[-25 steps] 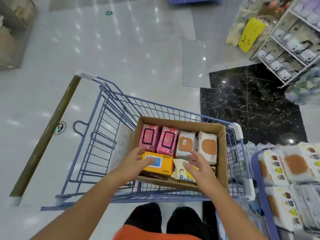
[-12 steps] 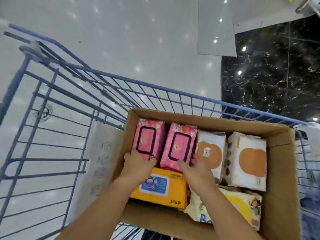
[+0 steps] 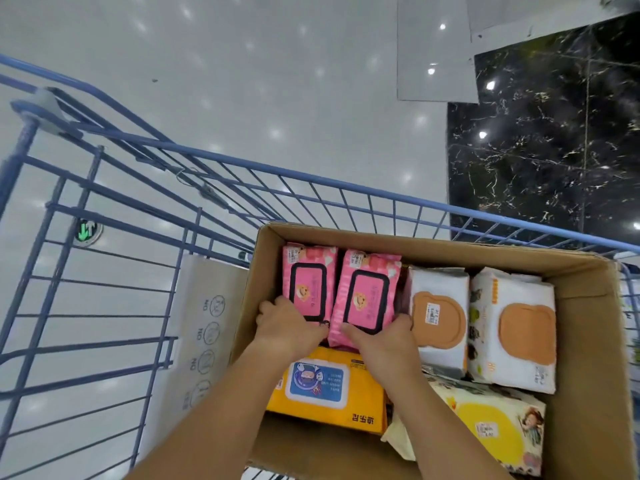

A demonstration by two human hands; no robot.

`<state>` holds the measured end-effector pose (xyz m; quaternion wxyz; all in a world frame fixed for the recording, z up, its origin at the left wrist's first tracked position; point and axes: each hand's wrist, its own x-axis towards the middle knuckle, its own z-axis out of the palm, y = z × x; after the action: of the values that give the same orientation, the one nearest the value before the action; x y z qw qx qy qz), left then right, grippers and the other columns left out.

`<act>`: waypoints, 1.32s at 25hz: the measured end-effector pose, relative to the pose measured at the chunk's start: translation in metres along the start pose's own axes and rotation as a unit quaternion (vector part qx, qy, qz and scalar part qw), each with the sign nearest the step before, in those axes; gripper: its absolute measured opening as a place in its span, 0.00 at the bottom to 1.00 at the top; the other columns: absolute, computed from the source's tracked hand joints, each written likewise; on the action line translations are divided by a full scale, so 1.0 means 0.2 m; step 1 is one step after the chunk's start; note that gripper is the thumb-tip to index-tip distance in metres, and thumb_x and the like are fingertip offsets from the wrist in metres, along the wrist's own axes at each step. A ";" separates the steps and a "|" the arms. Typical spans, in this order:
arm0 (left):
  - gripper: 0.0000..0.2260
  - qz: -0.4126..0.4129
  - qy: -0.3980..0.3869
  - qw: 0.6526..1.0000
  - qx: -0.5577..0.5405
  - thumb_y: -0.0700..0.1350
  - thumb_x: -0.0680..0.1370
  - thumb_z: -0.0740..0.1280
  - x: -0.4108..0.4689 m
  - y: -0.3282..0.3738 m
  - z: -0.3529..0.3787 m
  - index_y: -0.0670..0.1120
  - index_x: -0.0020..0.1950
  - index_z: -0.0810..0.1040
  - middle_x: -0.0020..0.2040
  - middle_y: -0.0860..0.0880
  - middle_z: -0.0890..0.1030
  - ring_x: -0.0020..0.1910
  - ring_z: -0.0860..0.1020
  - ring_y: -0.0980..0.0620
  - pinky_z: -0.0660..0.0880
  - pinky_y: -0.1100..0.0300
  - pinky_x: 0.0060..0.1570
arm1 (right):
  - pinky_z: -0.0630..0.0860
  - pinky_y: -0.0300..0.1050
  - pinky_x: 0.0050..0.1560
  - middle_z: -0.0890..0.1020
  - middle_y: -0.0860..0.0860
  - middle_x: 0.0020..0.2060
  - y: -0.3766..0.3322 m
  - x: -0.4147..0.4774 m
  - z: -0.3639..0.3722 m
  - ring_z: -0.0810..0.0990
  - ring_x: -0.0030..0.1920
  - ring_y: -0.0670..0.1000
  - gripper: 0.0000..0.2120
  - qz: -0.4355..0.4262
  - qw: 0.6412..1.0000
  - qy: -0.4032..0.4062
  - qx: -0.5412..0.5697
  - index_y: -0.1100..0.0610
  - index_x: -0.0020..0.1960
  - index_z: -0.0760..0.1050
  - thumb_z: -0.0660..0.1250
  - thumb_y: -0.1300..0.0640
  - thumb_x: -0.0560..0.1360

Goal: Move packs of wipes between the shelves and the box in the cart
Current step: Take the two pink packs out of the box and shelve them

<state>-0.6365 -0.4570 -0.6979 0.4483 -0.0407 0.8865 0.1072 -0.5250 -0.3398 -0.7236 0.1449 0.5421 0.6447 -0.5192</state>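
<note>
In the far-left corner of the open brown cardboard box [image 3: 588, 341], at about 11 o'clock, two pink soft plastic packs of wipes with black-rimmed lids stand side by side, and both hands are now on them. The left hand [image 3: 287, 327] has its fingers curled over the near end of the left pink pack [image 3: 308, 275]. The right hand [image 3: 381, 336] closes round the near end of the right pink pack [image 3: 369, 289], one pack to each hand.

A second ago the hands were spread over the orange rectangular pack with a blue lid [image 3: 329, 393] at 7 o'clock and the pale yellow printed pack [image 3: 491, 424] at 5 o'clock. Half a second ago they had reached the pink pair, and since then the grip has tightened and the head has dropped closer over the box. The shelves that showed at 3 o'clock a second ago are out of view.

Both pink packs appear to sit in the box as before, touching each other, not yet lifted. The two white packs with tan oval lids [image 3: 438, 317] at 2 o'clock lie untouched, just beside the right pink pack.

The box rests inside the blue wire shopping cart [image 3: 311, 169]. The likely reading is that the pink pair has been chosen for the shelves, and a two-handed lift out of the box is the next step.
</note>
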 end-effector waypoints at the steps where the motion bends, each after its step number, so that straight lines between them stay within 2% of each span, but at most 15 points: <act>1: 0.37 0.010 -0.008 0.999 -0.034 0.58 0.73 0.74 -0.01 -0.01 0.00 0.44 0.73 0.62 0.69 0.43 0.65 0.67 0.71 0.43 0.73 0.50 0.61 | 0.77 0.44 0.46 0.80 0.47 0.55 0.02 -0.01 -0.01 0.81 0.54 0.51 0.37 -0.017 1.000 0.005 0.014 0.54 0.62 0.66 0.82 0.44 0.63; 3: 0.26 0.039 -0.008 0.991 -0.130 0.53 0.76 0.73 -0.01 -0.06 0.00 0.46 0.66 0.65 0.63 0.47 0.71 0.59 0.76 0.47 0.75 0.52 0.55 | 0.76 0.39 0.42 0.82 0.45 0.52 0.06 -0.03 -0.04 0.81 0.50 0.44 0.34 -0.042 0.998 0.004 0.045 0.50 0.62 0.70 0.83 0.46 0.64; 6: 0.17 0.067 -0.016 0.978 -0.197 0.47 0.79 0.71 0.01 -0.13 -0.01 0.46 0.59 0.65 0.51 0.48 0.81 0.48 0.81 0.52 0.80 0.49 0.51 | 0.82 0.49 0.51 0.84 0.43 0.51 0.09 -0.06 -0.07 0.83 0.50 0.44 0.27 -0.032 0.995 -0.009 0.091 0.44 0.60 0.74 0.82 0.49 0.66; 8: 0.25 0.075 -0.063 0.974 -0.204 0.46 0.79 0.73 0.03 -0.13 0.00 0.46 0.67 0.61 0.55 0.49 0.82 0.51 0.81 0.54 0.79 0.50 0.57 | 0.83 0.54 0.53 0.85 0.44 0.50 0.06 -0.06 -0.10 0.85 0.49 0.48 0.26 -0.007 0.991 -0.027 0.132 0.42 0.59 0.74 0.82 0.50 0.66; 10: 0.37 0.050 -0.116 0.963 -0.237 0.48 0.75 0.77 0.06 -0.09 -0.01 0.46 0.75 0.58 0.62 0.48 0.82 0.58 0.80 0.52 0.76 0.48 0.64 | 0.84 0.52 0.47 0.87 0.47 0.48 0.03 -0.07 -0.15 0.87 0.46 0.50 0.25 0.018 0.980 -0.062 0.191 0.44 0.60 0.76 0.81 0.54 0.67; 11: 0.38 0.030 -0.133 0.959 -0.248 0.51 0.72 0.79 0.07 -0.07 -0.02 0.46 0.74 0.62 0.62 0.48 0.82 0.59 0.80 0.50 0.76 0.47 0.65 | 0.84 0.48 0.42 0.88 0.47 0.47 0.02 -0.08 -0.18 0.87 0.44 0.49 0.23 0.024 0.973 -0.074 0.216 0.46 0.60 0.77 0.80 0.55 0.68; 13: 0.36 0.004 -0.153 0.951 -0.269 0.61 0.68 0.79 0.07 -0.04 -0.04 0.47 0.69 0.70 0.60 0.47 0.83 0.58 0.81 0.48 0.76 0.50 0.60 | 0.81 0.42 0.38 0.88 0.47 0.46 0.00 -0.12 -0.25 0.87 0.43 0.47 0.18 0.025 0.961 -0.083 0.261 0.47 0.59 0.79 0.77 0.57 0.72; 16: 0.36 -0.003 -0.204 0.945 -0.257 0.71 0.74 0.67 0.04 0.03 -0.10 0.50 0.74 0.69 0.57 0.46 0.84 0.54 0.81 0.48 0.74 0.54 0.52 | 0.81 0.49 0.47 0.88 0.49 0.49 0.04 -0.19 -0.36 0.87 0.50 0.51 0.16 0.021 0.950 -0.075 0.301 0.47 0.59 0.78 0.74 0.59 0.74; 18: 0.44 -0.005 -0.226 0.958 -0.175 0.78 0.71 0.59 0.05 0.09 -0.10 0.51 0.77 0.66 0.64 0.41 0.81 0.57 0.80 0.44 0.74 0.50 0.58 | 0.81 0.50 0.47 0.88 0.49 0.48 0.09 -0.23 -0.43 0.87 0.49 0.53 0.18 0.006 0.952 -0.064 0.298 0.47 0.59 0.77 0.75 0.62 0.73; 20: 0.47 0.033 -0.101 0.969 -0.222 0.77 0.68 0.66 0.10 0.16 -0.10 0.49 0.78 0.64 0.70 0.44 0.77 0.63 0.78 0.44 0.73 0.47 0.66 | 0.81 0.50 0.46 0.88 0.51 0.48 0.15 -0.24 -0.50 0.88 0.48 0.53 0.25 -0.002 0.953 -0.062 0.297 0.46 0.60 0.75 0.77 0.64 0.69; 22: 0.46 0.056 -0.027 0.948 -0.313 0.71 0.66 0.73 0.14 0.25 -0.11 0.48 0.77 0.66 0.69 0.48 0.78 0.65 0.77 0.46 0.72 0.47 0.67 | 0.81 0.52 0.48 0.88 0.51 0.49 0.21 -0.25 -0.56 0.87 0.48 0.54 0.33 -0.012 0.953 -0.075 0.294 0.46 0.61 0.74 0.82 0.62 0.61; 25: 0.38 0.046 -0.050 0.968 -0.242 0.66 0.66 0.77 0.15 0.37 -0.12 0.46 0.68 0.76 0.59 0.50 0.83 0.55 0.80 0.50 0.74 0.54 0.52 | 0.81 0.54 0.49 0.87 0.49 0.49 0.26 -0.26 -0.63 0.87 0.48 0.52 0.50 -0.032 0.960 -0.090 0.265 0.45 0.61 0.75 0.88 0.48 0.41; 28: 0.23 0.040 -0.085 0.988 -0.125 0.56 0.70 0.78 0.19 0.43 -0.18 0.45 0.59 0.81 0.49 0.47 0.87 0.48 0.84 0.49 0.82 0.52 0.49 | 0.81 0.53 0.48 0.86 0.50 0.51 0.31 -0.25 -0.68 0.87 0.48 0.51 0.46 -0.042 0.950 -0.097 0.293 0.47 0.63 0.74 0.88 0.55 0.48; 31: 0.17 0.012 -0.153 0.987 -0.050 0.52 0.74 0.76 0.15 0.42 -0.25 0.44 0.58 0.82 0.50 0.45 0.88 0.50 0.85 0.49 0.83 0.51 0.51 | 0.83 0.53 0.49 0.85 0.53 0.56 0.35 -0.23 -0.71 0.87 0.52 0.54 0.59 -0.044 0.935 -0.078 0.343 0.48 0.67 0.72 0.89 0.48 0.38; 33: 0.17 -0.006 -0.197 0.980 -0.043 0.48 0.76 0.75 0.08 0.38 -0.32 0.44 0.61 0.81 0.51 0.46 0.87 0.49 0.85 0.50 0.84 0.53 0.47 | 0.85 0.50 0.45 0.85 0.55 0.56 0.37 -0.23 -0.74 0.87 0.53 0.56 0.61 -0.044 0.916 -0.051 0.394 0.51 0.68 0.73 0.89 0.48 0.36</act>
<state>-0.7087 -0.3967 -0.6630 0.6124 -0.0437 0.7753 0.1481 -0.3897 -0.2531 -0.6648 -0.0711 0.4988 0.4027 -0.7642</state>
